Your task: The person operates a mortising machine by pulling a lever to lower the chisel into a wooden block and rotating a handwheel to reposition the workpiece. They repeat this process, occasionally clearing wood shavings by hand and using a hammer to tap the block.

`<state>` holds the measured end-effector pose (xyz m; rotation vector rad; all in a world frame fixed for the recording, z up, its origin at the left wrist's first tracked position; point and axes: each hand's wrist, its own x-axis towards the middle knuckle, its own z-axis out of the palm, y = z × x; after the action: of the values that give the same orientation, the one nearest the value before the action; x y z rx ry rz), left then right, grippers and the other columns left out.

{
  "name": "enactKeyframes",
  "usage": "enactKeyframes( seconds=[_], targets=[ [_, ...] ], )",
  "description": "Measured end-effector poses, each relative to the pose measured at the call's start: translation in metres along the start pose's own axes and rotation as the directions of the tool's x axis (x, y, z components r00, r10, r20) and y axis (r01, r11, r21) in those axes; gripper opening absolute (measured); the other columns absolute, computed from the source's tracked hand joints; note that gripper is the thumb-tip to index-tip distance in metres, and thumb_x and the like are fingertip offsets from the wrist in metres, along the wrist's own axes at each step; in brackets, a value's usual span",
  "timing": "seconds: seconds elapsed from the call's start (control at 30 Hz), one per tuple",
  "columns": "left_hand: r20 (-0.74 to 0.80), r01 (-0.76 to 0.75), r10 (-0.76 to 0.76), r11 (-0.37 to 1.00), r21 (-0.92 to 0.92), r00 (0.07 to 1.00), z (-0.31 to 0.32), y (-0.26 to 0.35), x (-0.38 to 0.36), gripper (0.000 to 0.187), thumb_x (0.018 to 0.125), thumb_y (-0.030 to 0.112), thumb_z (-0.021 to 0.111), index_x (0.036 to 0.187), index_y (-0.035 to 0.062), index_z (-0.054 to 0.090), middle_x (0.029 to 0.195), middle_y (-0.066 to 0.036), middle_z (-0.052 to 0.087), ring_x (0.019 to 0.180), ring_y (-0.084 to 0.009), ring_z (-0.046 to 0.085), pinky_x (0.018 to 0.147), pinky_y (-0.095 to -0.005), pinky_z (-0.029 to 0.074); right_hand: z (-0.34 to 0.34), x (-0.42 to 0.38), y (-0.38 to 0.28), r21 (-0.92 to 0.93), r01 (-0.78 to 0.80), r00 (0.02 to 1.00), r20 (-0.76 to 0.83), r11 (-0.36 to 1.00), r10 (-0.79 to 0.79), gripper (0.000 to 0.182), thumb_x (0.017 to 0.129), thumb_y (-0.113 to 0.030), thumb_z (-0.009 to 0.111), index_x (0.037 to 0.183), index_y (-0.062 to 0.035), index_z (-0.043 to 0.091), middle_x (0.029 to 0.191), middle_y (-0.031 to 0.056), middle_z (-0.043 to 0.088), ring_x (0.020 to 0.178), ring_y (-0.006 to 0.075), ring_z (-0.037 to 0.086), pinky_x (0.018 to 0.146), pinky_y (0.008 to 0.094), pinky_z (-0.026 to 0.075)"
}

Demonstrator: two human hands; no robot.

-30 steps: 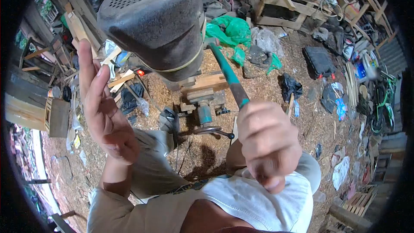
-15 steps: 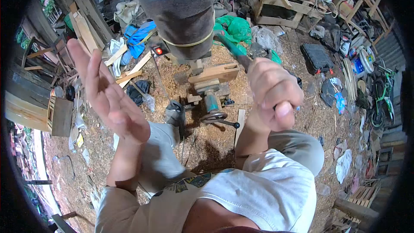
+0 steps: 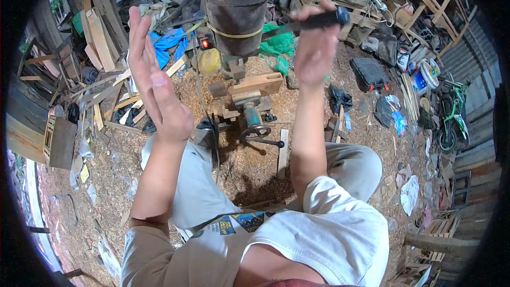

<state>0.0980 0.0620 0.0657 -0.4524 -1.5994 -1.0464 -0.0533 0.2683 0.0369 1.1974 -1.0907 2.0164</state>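
Note:
My left hand (image 3: 159, 85) is raised and empty, its fingers straight and thumb apart, left of the machine. At the upper right, my right hand (image 3: 316, 56) is blurred, with its fingers around the black handle (image 3: 326, 19) of a metal lever (image 3: 279, 31). The lever leads to a dark machine head (image 3: 236, 16) with a yellow band around it. Below the head, a wooden block (image 3: 257, 84) with a slot near its right end lies on the vise (image 3: 251, 112). A handwheel (image 3: 255, 132) with a black-knobbed crank sits in front.
A red light (image 3: 205, 43) glows on the machine's left side. Wood offcuts (image 3: 101, 40) lean at the left. Shavings and scraps cover the floor around my knees. A black case (image 3: 370, 73) lies to the right, near white buckets (image 3: 425, 78) and a green bicycle (image 3: 451, 111).
My right hand and the lever handle have moved up. My left hand has turned more edge-on and shifted right and upward. The view has shifted slightly, showing more of the machine's surroundings.

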Motion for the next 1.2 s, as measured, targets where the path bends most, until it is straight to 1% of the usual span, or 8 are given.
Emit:
enactKeyframes(
  seconds=[0.13,0.6,0.7,0.8,0.9,1.03,1.1,1.2],
  targets=[
    [0.018,0.006,-0.006,1.0,-0.014,1.0,0.001,0.004,-0.002,0.07,0.105,0.046,0.037,0.155,-0.0021,0.034,0.17,-0.023,0.023,0.16,-0.031,0.018,0.13,-0.0478,0.009,-0.007,0.021,0.042,-0.034,-0.06,0.991,0.118,0.998,0.064,0.073,0.111,-0.054,0.034,0.166,-0.0108,0.014,0.154,0.015,0.045,0.141,0.0292,0.044,0.122,0.0476,0.025],
    [0.029,-0.019,0.02,1.0,-0.005,0.999,-0.008,0.003,0.001,0.066,0.108,0.047,0.033,0.154,-0.0001,0.039,0.169,-0.021,0.024,0.159,-0.0326,0.02,0.13,-0.0502,0.01,-0.011,-0.007,0.098,-0.385,-0.361,0.889,0.132,0.849,0.438,0.067,0.111,-0.06,0.018,0.169,-0.032,-0.003,0.175,0.0102,0.016,0.157,0.03,0.025,0.126,0.0409,0.023],
    [0.035,0.004,-0.005,1.0,0.004,0.999,-0.008,0.003,0.001,0.065,0.109,0.048,0.031,0.153,0.0007,0.04,0.169,-0.022,0.026,0.158,-0.0329,0.022,0.13,-0.0512,0.011,0.0,0.003,0.081,-0.471,-0.475,0.819,0.074,0.744,0.57,0.073,0.11,-0.064,0.016,0.17,-0.0258,0.003,0.174,0.0117,0.019,0.156,0.0308,0.028,0.125,0.0422,0.024],
    [0.01,-0.033,0.032,0.999,0.028,0.999,-0.009,0.0,0.001,0.066,0.111,0.05,0.029,0.15,-0.0001,0.048,0.166,-0.025,0.031,0.156,-0.0372,0.028,0.126,-0.0494,0.018,-0.023,0.025,0.138,-0.403,-0.302,0.891,0.201,0.864,0.406,0.085,0.106,-0.072,0.015,0.169,-0.016,0.013,0.171,0.0127,0.027,0.154,0.0314,0.032,0.125,0.0422,0.026],
    [0.052,-0.005,0.003,0.999,0.05,0.999,-0.012,-0.001,0.0,0.065,0.109,0.048,0.03,0.152,0.0004,0.043,0.168,-0.022,0.027,0.158,-0.0327,0.023,0.129,-0.0508,0.012,-0.032,0.043,0.167,-0.343,-0.711,0.649,0.016,0.614,0.761,0.069,0.11,-0.063,0.009,0.169,-0.0275,0.014,0.172,0.014,0.025,0.158,0.0298,0.024,0.126,0.0395,0.02],
    [0.05,0.02,-0.022,0.999,0.05,0.998,-0.015,-0.001,-0.001,0.067,0.109,0.051,0.03,0.151,0.0,0.043,0.168,-0.022,0.027,0.158,-0.0328,0.023,0.129,-0.0509,0.012,-0.04,0.034,0.175,-0.283,-0.722,0.651,0.031,0.631,0.759,0.068,0.111,-0.06,0.007,0.168,-0.0268,0.02,0.171,0.014,0.028,0.156,0.031,0.028,0.125,0.0408,0.022],
    [0.043,0.02,-0.022,0.999,0.044,0.999,-0.019,-0.002,0.0,0.068,0.109,0.052,0.03,0.151,-0.0001,0.044,0.168,-0.021,0.028,0.158,-0.0327,0.023,0.129,-0.0511,0.011,-0.033,0.0,0.14,-0.389,-0.538,0.813,-0.006,0.748,0.582,0.066,0.113,-0.055,0.013,0.166,-0.0195,0.032,0.165,0.017,0.039,0.15,0.0315,0.037,0.123,0.0412,0.026],
    [0.034,0.033,-0.034,0.999,0.019,0.999,-0.027,0.0,0.001,0.07,0.109,0.055,0.029,0.15,0.0,0.045,0.167,-0.021,0.029,0.157,-0.0326,0.025,0.129,-0.051,0.011,-0.055,-0.076,0.109,-0.583,-0.518,0.854,-0.303,0.626,0.423,0.066,0.114,-0.05,0.018,0.157,-0.0095,0.046,0.147,0.0206,0.056,0.136,0.0315,0.051,0.119,0.0418,0.032]
  ],
)
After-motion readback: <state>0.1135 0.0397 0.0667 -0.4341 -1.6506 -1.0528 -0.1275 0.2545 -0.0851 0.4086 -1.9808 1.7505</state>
